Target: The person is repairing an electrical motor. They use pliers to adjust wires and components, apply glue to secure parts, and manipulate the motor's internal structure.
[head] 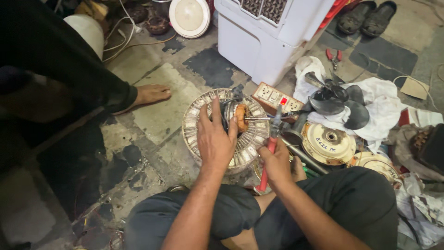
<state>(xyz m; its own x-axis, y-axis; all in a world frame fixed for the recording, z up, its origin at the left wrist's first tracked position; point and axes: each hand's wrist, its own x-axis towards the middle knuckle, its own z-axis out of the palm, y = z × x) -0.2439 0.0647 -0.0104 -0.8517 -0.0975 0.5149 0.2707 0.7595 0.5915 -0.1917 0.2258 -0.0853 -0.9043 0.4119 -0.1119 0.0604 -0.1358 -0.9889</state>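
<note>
A round metal fan motor [225, 127] sits on the floor [157, 115] in front of the person's knees. The left hand [216, 139] lies on it with fingers spread. The right hand [277, 162] squeezes red-handled pliers [270, 148] beside it. A black fan blade [340, 102] rests on a white cloth [379, 99] nearby.

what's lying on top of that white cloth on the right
A dark fan blade with several curved vanes lies on the white cloth, and red-handled pliers lie by its upper edge. Whatever is beneath the blade or the cloth is covered.
</note>
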